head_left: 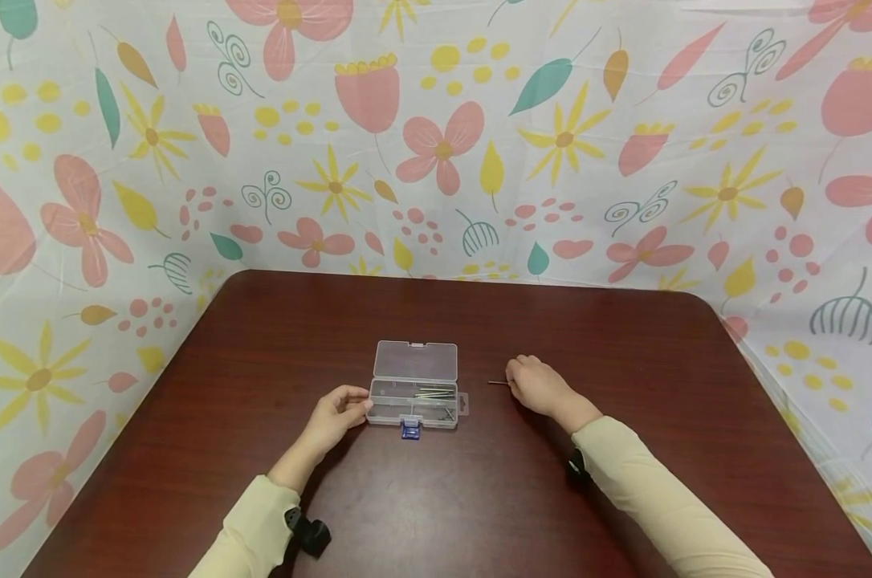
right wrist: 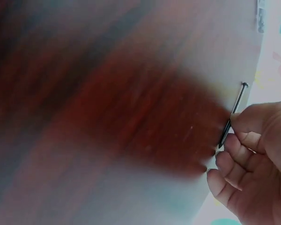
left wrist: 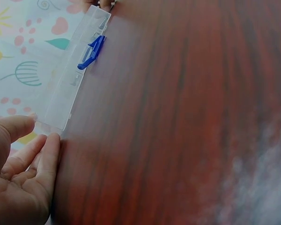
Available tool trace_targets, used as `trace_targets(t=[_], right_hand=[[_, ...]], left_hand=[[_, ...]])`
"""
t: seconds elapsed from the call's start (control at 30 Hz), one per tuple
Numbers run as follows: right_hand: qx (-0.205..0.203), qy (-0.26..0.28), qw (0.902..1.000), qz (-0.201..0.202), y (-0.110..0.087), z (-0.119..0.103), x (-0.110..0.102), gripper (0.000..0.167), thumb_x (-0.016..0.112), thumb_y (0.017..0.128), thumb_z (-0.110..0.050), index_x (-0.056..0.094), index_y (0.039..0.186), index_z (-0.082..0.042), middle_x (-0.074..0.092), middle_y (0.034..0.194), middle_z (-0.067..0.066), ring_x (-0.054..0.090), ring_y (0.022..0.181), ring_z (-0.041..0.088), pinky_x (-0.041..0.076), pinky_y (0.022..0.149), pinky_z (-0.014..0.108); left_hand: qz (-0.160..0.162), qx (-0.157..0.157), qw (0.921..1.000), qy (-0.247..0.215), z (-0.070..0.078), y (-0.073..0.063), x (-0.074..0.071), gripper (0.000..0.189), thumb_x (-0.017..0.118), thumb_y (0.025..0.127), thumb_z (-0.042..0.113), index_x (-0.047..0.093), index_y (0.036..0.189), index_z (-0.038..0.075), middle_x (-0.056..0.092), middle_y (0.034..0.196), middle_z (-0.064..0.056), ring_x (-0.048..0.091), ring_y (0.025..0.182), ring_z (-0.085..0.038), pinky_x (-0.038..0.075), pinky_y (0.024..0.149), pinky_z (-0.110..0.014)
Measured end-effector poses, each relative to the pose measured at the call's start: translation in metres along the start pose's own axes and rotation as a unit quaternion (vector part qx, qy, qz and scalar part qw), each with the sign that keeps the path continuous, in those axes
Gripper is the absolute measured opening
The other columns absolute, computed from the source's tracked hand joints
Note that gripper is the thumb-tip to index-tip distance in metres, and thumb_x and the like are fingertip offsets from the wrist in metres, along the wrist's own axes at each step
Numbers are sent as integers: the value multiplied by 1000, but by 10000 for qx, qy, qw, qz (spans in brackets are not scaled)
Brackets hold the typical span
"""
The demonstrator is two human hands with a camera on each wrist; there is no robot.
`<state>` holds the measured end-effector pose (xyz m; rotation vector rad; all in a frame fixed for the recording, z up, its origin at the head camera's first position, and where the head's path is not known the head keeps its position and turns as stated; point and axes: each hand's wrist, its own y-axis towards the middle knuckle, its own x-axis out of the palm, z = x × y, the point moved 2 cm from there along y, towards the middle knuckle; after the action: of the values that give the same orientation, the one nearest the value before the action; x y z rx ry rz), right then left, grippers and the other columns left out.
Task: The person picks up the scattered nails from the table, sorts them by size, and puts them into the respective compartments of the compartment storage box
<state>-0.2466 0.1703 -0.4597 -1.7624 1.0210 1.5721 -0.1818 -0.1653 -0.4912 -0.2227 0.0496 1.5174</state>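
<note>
A clear plastic storage box [head_left: 413, 401] lies on the table with its lid [head_left: 416, 361] flipped back and its blue latch [head_left: 410, 429] hanging down at the front. Several long thin nails [head_left: 436, 394] lie in its back compartment, and smaller pieces of metal are at the front right. My left hand [head_left: 338, 413] holds the box's left end, thumb and fingertips at the wall. To the right of the box, my right hand [head_left: 540, 387] pinches a nail [right wrist: 233, 115] between thumb and forefinger. Its head end sticks out toward the box, close over the table.
The brown wooden table [head_left: 262, 337] has rounded far corners. A floral cloth [head_left: 436, 144] hangs behind and along both sides of it. A hanging tab [head_left: 464, 404] juts from the box's right end. Each wrist wears a black camera [head_left: 309, 534].
</note>
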Motion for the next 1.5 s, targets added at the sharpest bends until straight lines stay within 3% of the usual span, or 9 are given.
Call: trace_targets(t=[0.23,0.4,0.57,0.77,1.03,1.2,1.5], right_hand=[[-346,-34,9994,-85,-4,0,-1,13,58,83,1,50,76,-7,46,70,2,40,65,16,37,57,28],[-283,97,9994,-187,-5,2,-1,17,59,81,0,46,73,-9,43,69,0,35,64,14,32,56,24],[-312,214,9993,14,-6,3,-2,21,57,76,0,41,70,-11,38,66,-2,32,62,12,27,53,21],[-455,432,9974,347,-5,0,-3,20,57,72,2,42,71,-11,40,68,-3,35,65,12,30,55,21],[-633,630,9906,1032,-3,-7,-5,16,60,72,5,54,78,-8,47,71,-3,42,72,14,38,59,25],[-709,800,9843,1402,-1,-17,-9,15,63,75,5,59,82,-7,53,76,-1,46,75,14,44,61,28],[-841,1162,9803,1359,6,-38,-13,17,66,75,5,59,83,-7,60,79,2,53,74,14,50,63,27]], left_hand=[[-31,12,10000,1,3,-3,-1,29,59,91,3,54,116,-13,62,110,-27,62,97,-23,57,84,-35],[-24,48,10000,30,2,-2,0,28,59,91,3,55,115,-13,62,109,-26,62,97,-23,57,84,-34],[10,77,10000,12,-1,-1,0,26,60,90,2,56,112,-12,64,105,-23,63,92,-17,58,81,-32],[24,86,9999,83,0,-2,0,27,60,90,2,56,113,-12,63,106,-24,62,91,-14,58,82,-33],[-44,74,10000,-40,2,-2,-1,29,59,91,2,55,115,-13,62,109,-27,62,98,-24,57,84,-34],[-28,63,10000,-1,2,-2,0,29,59,91,2,55,115,-13,62,109,-26,62,97,-22,57,84,-34],[-9,37,10000,-33,1,-1,0,29,60,91,3,55,115,-13,62,109,-25,62,96,-21,57,83,-32]])
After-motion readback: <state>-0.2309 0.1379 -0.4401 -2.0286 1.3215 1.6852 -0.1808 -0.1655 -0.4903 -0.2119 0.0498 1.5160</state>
